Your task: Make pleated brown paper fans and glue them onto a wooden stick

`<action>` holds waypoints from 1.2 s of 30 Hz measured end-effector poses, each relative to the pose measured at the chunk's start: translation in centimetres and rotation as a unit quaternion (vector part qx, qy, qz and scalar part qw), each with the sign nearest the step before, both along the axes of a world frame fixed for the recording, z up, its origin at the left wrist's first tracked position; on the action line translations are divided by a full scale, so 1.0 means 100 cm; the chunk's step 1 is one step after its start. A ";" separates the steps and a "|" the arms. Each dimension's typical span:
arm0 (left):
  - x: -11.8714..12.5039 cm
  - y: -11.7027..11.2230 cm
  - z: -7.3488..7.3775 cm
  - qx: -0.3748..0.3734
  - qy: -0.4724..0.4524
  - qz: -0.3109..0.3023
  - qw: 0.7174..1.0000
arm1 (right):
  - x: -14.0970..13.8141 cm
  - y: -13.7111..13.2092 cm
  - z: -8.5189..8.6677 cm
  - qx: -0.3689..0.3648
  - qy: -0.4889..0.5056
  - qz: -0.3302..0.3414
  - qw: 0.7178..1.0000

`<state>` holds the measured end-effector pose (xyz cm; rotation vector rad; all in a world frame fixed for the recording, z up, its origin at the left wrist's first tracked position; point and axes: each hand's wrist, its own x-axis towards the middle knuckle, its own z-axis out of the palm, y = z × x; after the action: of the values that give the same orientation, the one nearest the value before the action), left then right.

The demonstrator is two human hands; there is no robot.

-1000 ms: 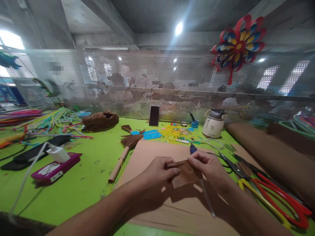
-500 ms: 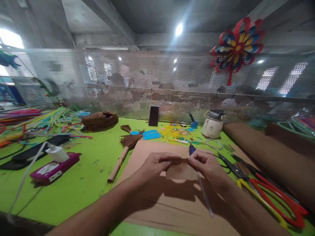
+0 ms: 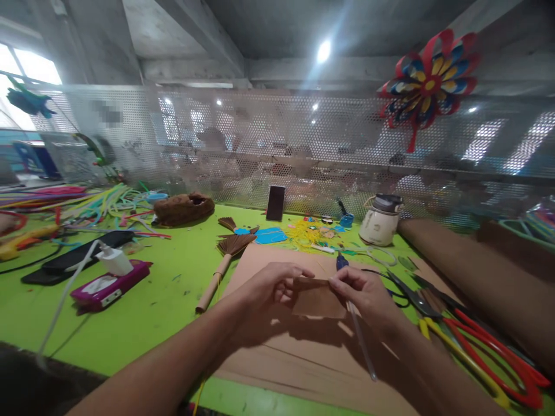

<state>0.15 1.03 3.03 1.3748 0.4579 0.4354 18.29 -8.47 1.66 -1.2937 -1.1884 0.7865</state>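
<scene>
My right hand pinches the upper right corner of a small piece of brown paper, which has a narrow fold along its top edge. At the paper's left edge is my left hand, its index finger stretched over the top and the other fingers loosely curled. Whether those fingers touch the paper is hard to see. Beneath both hands lies a large brown paper sheet. A blue glue gun shows just beyond my right hand, and a translucent stick runs out below that hand.
Scissors with red and yellow handles lie at right, before a brown roll. A small brown broom shape, a phone, yellow shreds and a white jug stand or lie behind. A purple power strip is left.
My left fingers have loosened from the paper's top edge and shifted slightly left, uncovering its upper left corner. My right hand keeps its pinch. The view has turned slightly left.
</scene>
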 end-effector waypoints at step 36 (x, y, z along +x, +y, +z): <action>0.011 -0.005 -0.010 0.221 -0.052 0.028 0.973 | -0.010 -0.001 -0.005 -0.002 0.062 0.036 0.997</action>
<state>1.27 0.51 2.08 1.7610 0.3236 0.6816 17.29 -8.57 1.16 -1.1931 -1.1391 0.9095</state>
